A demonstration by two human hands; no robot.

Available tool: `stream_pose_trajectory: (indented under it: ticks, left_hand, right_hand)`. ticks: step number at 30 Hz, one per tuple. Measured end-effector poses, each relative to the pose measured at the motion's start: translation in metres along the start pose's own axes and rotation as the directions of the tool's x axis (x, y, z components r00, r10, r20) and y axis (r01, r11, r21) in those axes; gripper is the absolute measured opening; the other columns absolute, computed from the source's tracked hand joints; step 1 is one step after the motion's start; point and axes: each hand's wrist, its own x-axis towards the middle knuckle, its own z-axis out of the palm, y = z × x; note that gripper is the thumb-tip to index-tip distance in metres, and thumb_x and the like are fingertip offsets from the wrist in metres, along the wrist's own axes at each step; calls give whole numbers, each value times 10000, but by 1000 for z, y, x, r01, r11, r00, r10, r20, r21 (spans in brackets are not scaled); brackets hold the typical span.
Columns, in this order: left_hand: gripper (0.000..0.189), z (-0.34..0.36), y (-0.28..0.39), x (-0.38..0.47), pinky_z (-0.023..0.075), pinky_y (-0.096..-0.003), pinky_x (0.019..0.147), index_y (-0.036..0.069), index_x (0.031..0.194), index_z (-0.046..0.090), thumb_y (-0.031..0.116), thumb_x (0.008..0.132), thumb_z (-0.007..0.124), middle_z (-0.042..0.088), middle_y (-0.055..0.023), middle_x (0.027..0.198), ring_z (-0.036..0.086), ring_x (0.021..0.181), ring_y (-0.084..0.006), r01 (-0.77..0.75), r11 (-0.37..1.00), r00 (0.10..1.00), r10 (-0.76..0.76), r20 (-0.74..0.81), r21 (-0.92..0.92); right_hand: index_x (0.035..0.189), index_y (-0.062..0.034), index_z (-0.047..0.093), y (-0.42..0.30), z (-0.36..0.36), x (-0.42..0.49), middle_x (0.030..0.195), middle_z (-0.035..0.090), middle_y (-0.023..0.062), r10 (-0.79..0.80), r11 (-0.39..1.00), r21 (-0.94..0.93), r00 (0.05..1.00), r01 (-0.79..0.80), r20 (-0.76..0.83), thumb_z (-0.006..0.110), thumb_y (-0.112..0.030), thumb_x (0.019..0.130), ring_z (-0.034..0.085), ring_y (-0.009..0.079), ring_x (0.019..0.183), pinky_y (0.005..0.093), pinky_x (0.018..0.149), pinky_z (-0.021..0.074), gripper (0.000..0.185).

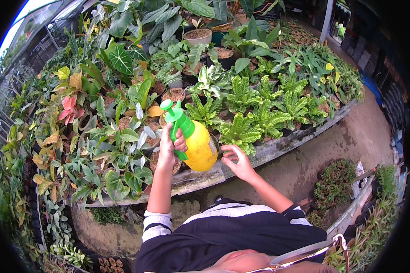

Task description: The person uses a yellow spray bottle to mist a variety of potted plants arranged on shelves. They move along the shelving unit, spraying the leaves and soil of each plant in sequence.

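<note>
My left hand (pixel 172 143) is wrapped around the green handle of a pump spray bottle (pixel 200 146) with a yellow tank and a green pump head. The bottle is tilted, its nozzle pointing away from me over the potted plants. Just right of the tank, my right hand (pixel 235 159) has its fingers apart and slightly curled, holding nothing. Bright green crinkled ferns (pixel 241 131) in pots stand beyond that hand. Close to the left hand is a potted plant with silvery leaves (pixel 142 138).
A concrete bench edge (pixel 198 181) runs between me and the many pots. Farther left are pink leaves (pixel 70 110); a pale pot (pixel 198 37) stands at the back. A metal post (pixel 326 22) rises at the upper right. Shrubby plants (pixel 335 184) are low on the right.
</note>
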Motion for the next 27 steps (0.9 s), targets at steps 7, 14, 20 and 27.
stream_pose_trajectory:
  ticks: [7,14,20,27]
  left_hand:
    - [381,22,-36,-6,280,-233,348,69,667,380,366,883,280,317,9,433,291,331,-96,-101,973,995,102,8,206]
    - [432,35,-56,-20,281,-235,351,56,602,388,365,884,282,326,-12,408,312,329,-111,-218,928,974,228,3,303]
    - [413,30,-84,-18,289,-250,362,42,632,397,354,880,289,346,-32,426,323,343,-121,-187,959,981,194,-10,213]
    - [424,38,-80,-30,259,-235,358,37,612,402,344,889,309,350,-21,423,327,348,-101,-226,963,974,225,24,147]
  right_hand:
    - [1012,-57,496,-123,19,95,1013,476,126,-573,724,-417,816,549,79,546,-287,775,534,281,836,367,678,453,334]
    - [691,-40,520,-136,39,133,707,491,93,-594,447,-618,731,647,336,548,-246,763,520,280,521,373,450,418,220]
    - [712,-60,516,-234,40,123,751,487,68,-708,157,-680,561,716,428,554,-285,745,533,218,652,328,494,439,230]
    - [755,-30,560,-158,34,115,798,550,123,-265,495,-611,776,618,572,573,-257,716,562,294,736,376,606,465,231]
